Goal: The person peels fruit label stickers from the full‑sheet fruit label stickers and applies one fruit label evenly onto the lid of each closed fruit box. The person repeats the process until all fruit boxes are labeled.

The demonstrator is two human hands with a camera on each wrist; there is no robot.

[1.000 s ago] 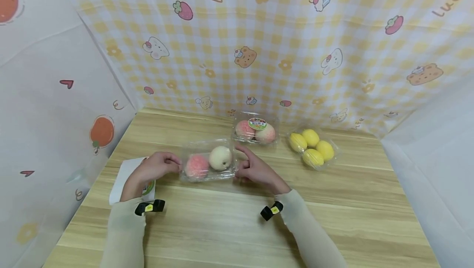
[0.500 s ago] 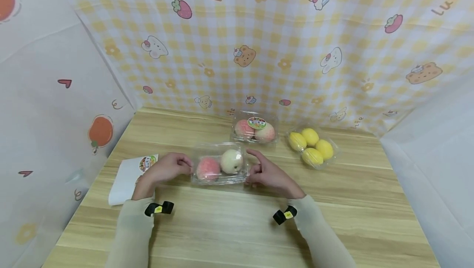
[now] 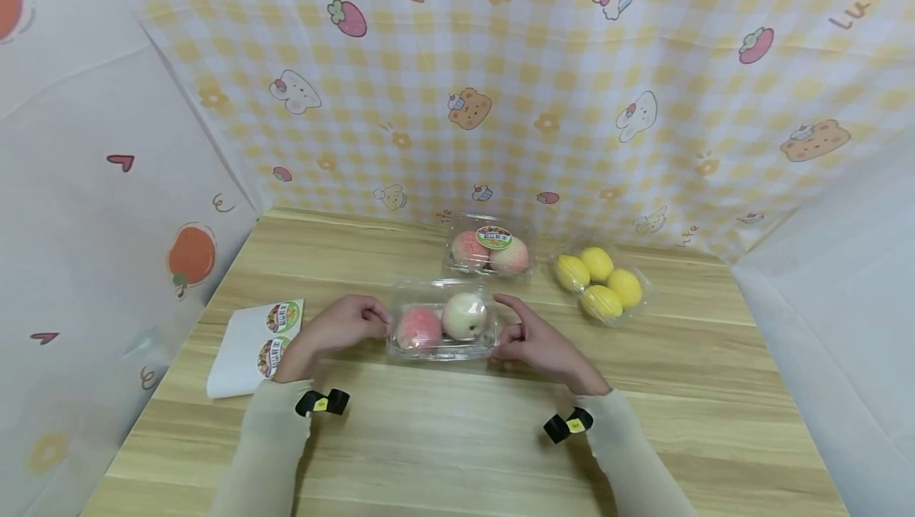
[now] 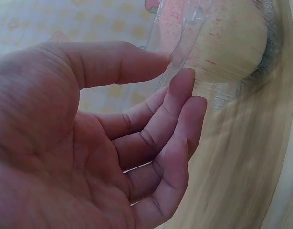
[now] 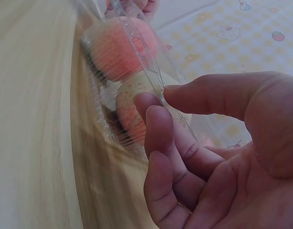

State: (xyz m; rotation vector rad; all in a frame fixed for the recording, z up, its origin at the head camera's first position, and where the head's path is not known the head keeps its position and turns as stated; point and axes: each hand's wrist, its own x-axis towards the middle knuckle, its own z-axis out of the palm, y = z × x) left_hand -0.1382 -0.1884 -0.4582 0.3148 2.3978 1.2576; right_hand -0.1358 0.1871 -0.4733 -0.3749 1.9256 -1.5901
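In the head view, a clear plastic fruit box is held mid-table, its lid closed over a pink peach and a pale peach. My left hand pinches the box's left edge. On the opposite edge my right hand has its thumb and fingertips. The left wrist view shows the thumb and fingers meeting at the plastic flange. A similar pinch on the thin plastic rim appears in the right wrist view, fingers curled below it. This box carries no sticker on top.
Behind it stands another clear box of peaches with an oval label. A clear box of several lemons lies to the right. A white sheet with round fruit stickers lies at the left, partly beneath the left forearm.
Both hands have shifted the peach box to the right and slightly nearer to me. The sticker sheet, earlier mostly covered by the left hand, shows more now.
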